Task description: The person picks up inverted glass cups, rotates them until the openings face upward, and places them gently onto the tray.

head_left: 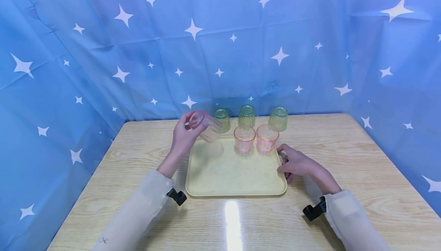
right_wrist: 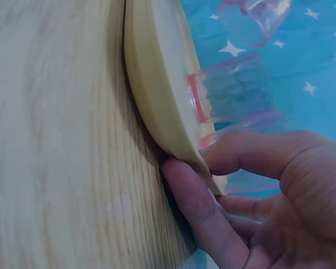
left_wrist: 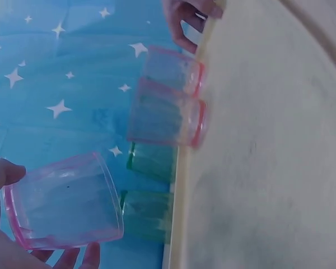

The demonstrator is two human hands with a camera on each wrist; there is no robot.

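My left hand grips a clear pink cup by its base end, above the tray's back left corner. This cup is tilted, its base up toward the palm and its wide mouth slanting down to the right. Two more pink cups stand upright side by side near the back edge of the cream tray. With thumb and finger, my right hand pinches the rim on the tray's right side; the right wrist view shows the fingertips at that rim.
Three green cups stand upside down in a row behind the tray, along the back of the wooden table. A blue curtain with white stars hangs behind the table and along its sides.
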